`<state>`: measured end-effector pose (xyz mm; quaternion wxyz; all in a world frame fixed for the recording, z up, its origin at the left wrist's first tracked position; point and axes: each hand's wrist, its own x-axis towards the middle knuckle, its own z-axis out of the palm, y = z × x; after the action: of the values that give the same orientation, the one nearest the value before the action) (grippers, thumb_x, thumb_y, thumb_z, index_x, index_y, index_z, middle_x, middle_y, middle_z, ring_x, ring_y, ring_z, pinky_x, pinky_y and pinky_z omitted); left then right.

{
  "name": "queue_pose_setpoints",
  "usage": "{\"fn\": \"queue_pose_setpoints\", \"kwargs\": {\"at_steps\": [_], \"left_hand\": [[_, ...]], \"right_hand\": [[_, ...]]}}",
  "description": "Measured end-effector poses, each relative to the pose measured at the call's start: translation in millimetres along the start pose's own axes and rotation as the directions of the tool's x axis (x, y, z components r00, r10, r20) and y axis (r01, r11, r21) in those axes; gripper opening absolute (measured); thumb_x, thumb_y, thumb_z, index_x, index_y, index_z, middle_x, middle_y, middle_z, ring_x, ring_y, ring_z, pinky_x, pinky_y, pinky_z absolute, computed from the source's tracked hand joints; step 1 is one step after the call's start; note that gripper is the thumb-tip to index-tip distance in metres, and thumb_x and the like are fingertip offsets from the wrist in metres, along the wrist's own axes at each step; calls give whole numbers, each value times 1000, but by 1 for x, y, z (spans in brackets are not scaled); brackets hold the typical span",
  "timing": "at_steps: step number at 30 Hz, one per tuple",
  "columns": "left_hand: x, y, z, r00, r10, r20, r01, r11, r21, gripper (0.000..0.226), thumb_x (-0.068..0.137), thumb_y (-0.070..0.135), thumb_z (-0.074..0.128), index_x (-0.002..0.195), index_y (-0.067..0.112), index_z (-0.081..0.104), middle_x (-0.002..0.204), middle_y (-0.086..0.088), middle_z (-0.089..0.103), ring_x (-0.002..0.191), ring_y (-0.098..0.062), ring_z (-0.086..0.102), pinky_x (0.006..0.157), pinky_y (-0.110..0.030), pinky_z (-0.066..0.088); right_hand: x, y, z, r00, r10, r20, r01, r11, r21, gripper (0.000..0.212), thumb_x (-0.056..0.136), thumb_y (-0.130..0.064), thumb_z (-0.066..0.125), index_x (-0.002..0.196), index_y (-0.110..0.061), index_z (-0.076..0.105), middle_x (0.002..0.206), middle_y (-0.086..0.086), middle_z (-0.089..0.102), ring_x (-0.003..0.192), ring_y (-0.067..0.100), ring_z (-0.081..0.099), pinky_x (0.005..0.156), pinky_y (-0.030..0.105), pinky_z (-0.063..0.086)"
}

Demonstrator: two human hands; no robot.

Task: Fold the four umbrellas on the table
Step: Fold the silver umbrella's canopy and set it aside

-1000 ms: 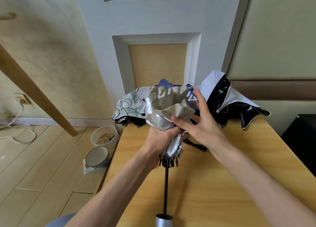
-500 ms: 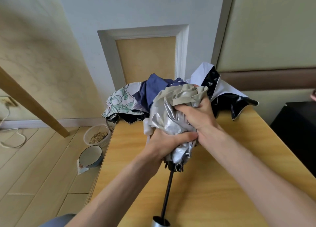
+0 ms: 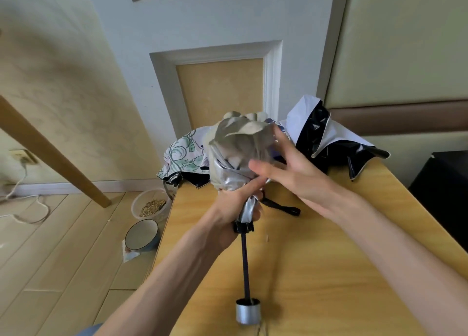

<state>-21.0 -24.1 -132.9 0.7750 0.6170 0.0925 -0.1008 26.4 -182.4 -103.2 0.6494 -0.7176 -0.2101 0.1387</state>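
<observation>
Silver-beige umbrella (image 3: 235, 153) is held up off the table (image 3: 342, 272), canopy bunched into a crumpled wad: beige side on top, shiny silver lower down. Left hand (image 3: 234, 205) grips it, fingers curled round the gathered cloth just above the black rib tips, thumb lying up along the silver fabric. Below those fingers the dark shaft (image 3: 245, 264) runs out extended toward the camera & ends in a silver handle (image 3: 247, 310) low over the tabletop; can't tell if it touches the wood. Right hand (image 3: 293, 171) is open, fingers straight & spread, laid against the right flank of the wad, thumb across the cloth just above the left-hand fingers. It's motion-blurred, so contact per finger is unclear. Under the right palm a black strap (image 3: 281, 206) lies flat on the table. Behind the right fingertips a black-and-white umbrella (image 3: 326, 143) sits loose & unfolded at the far right corner. Left of the left-hand knuckles a floral umbrella (image 3: 182, 156) droops over the far left corner, also unfolded. Farther left of the left wrist, down on the wood floor, are a clear tub w/ grain (image 3: 149, 205) & a bowl (image 3: 141, 234) just beside the table edge. Well beyond those are a slanted wooden beam (image 3: 50, 153) & a white cable (image 3: 27, 209) near the wall.
</observation>
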Motion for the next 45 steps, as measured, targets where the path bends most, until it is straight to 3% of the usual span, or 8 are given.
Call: {"fn": "queue_pose_setpoints", "kwargs": {"at_steps": [8,12,16,21,30,35,41,45], "left_hand": [[15,21,-29,984,-24,-176,-49,915,-399,29,104,35,64,103,7,68,76,-2,64,63,-13,63,61,-25,54],[20,25,-46,968,-51,-245,-77,869,-489,28,106,31,62,85,11,61,60,1,55,51,-9,54,51,-20,51],[26,26,-51,956,-56,-289,-119,823,-556,26,101,29,70,84,12,62,60,1,53,49,-8,52,49,-21,49],[26,22,-50,964,-24,-266,-161,743,-650,29,99,36,73,85,11,69,67,1,62,57,-9,61,57,-23,56],[29,3,-32,976,52,-212,-159,833,-530,48,80,40,89,111,5,77,103,-15,78,88,-27,75,86,-42,58],[25,-4,-20,959,18,-283,-137,903,-408,34,84,38,87,91,10,70,77,-5,67,58,-21,65,45,-26,46],[24,-7,-19,948,39,-317,-195,857,-477,23,85,30,87,90,12,73,83,-4,70,70,-16,66,79,-39,51],[20,-8,-18,935,3,-354,-177,870,-460,25,86,29,87,86,9,71,77,-5,69,62,-16,66,65,-37,51]], "right_hand": [[-4,23,31,906,133,401,48,911,-410,148,44,-69,99,161,-59,9,167,-30,18,158,-5,13,120,20,25],[-21,18,25,760,229,608,235,775,-586,162,61,-35,104,150,-66,-27,162,-41,-24,158,-6,-3,129,32,19],[-22,24,24,852,167,496,199,772,-603,137,71,-32,99,151,-75,-3,157,-37,23,130,-16,46,107,22,49],[-10,49,17,979,-58,194,122,934,-336,80,73,-14,97,136,-50,64,123,-11,75,113,7,73,103,22,53],[-8,81,51,984,-136,-113,118,981,-157,71,99,-20,70,162,-27,37,123,-9,76,111,15,75,94,32,60],[-10,82,58,970,-190,-150,165,972,-165,51,101,-29,65,148,-29,44,132,-8,70,121,16,67,94,36,55],[-10,80,57,950,-272,-152,232,943,-239,36,103,-30,64,136,-19,56,114,-15,73,109,13,72,89,20,53],[-13,77,59,961,-255,-110,217,936,-278,35,104,-32,63,137,-22,56,102,-15,73,95,15,73,81,24,55]]}}
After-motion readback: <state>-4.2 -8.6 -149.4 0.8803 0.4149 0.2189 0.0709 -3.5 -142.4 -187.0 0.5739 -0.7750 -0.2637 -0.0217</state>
